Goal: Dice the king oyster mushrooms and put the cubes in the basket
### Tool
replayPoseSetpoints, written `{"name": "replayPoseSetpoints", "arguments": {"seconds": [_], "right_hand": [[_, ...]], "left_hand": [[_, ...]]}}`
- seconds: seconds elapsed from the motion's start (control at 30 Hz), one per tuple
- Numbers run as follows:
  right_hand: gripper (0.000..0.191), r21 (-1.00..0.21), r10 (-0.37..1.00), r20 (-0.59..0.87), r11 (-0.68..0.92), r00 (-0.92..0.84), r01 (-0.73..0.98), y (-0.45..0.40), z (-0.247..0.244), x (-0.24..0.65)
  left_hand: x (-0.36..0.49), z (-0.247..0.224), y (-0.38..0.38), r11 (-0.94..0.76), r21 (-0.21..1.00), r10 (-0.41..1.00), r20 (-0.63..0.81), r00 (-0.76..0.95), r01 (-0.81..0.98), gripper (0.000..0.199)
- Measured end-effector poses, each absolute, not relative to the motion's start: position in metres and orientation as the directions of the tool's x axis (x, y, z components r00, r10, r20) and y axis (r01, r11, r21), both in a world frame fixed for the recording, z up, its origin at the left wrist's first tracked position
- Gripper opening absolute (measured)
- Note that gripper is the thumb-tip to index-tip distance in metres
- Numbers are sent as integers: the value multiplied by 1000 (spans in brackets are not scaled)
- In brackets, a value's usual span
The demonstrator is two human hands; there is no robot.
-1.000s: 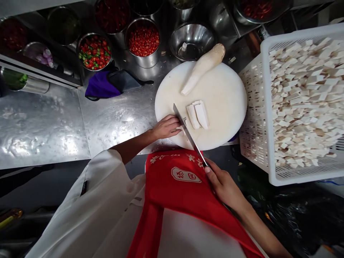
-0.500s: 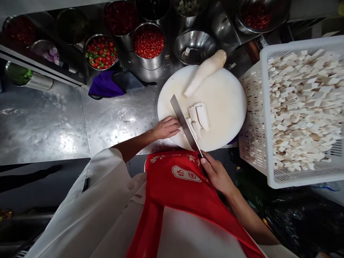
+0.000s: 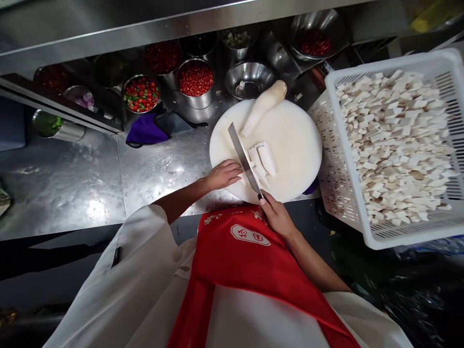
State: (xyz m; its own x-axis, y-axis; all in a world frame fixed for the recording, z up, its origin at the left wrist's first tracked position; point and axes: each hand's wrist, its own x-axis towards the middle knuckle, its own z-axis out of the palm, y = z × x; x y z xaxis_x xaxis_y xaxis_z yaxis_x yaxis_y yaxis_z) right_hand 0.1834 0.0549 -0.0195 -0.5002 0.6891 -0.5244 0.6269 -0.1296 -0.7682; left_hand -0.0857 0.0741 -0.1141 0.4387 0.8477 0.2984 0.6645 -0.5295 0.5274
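My right hand (image 3: 277, 212) grips the dark handle of a cleaver (image 3: 242, 152), whose blade slants over the left part of a round white cutting board (image 3: 295, 150). Close to the blade's left side, my left hand (image 3: 223, 174) has its fingers together and curled, pressing a white piece of king oyster mushroom, mostly hidden, to the board. Thick mushroom slices (image 3: 266, 158) lie just right of the blade. Behind them, a whole king oyster mushroom (image 3: 264, 107) rests across the board's far edge.
Right of the board stands a white plastic basket (image 3: 366, 237) filled with cut mushroom chunks. Steel containers of chopped red chillies (image 3: 196, 79) and mixed peppers (image 3: 141, 94) line the back, beside a steel bowl (image 3: 250, 79). A purple cloth item (image 3: 147, 129) lies left.
The view has shifted, showing more of the shelf above. Both hands stay near the same spot on the board, and the cleaver remains beside my left fingers.
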Motion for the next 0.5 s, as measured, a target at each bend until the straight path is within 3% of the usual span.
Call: {"name": "replayPoseSetpoints", "arguments": {"seconds": [0.2, 0.27, 0.37, 0.43, 0.5], "right_hand": [[61, -815, 715, -371, 56, -593, 577, 44, 3, 203], [59, -784, 694, -332, 173, -639, 596, 42, 6, 205], [57, -647, 665, -355, 331, -656, 686, 40, 5, 205], [57, -569, 648, -382, 397, -659, 720, 36, 3, 206], [57, -544, 632, -384, 435, -673, 718, 30, 1, 209]], "left_hand": [[-76, -66, 76, -545, 450, 823, 447, 350, 707, 21], [-76, -38, 86, -536, 455, 834, 414, 364, 711, 22], [-74, -10, 120, -577, 452, 799, 143, 584, 680, 25], [-70, -8, 148, -620, 463, 675, -96, 732, 633, 22], [-64, -14, 172, -660, 473, 538, -244, 807, 584, 16]]}}
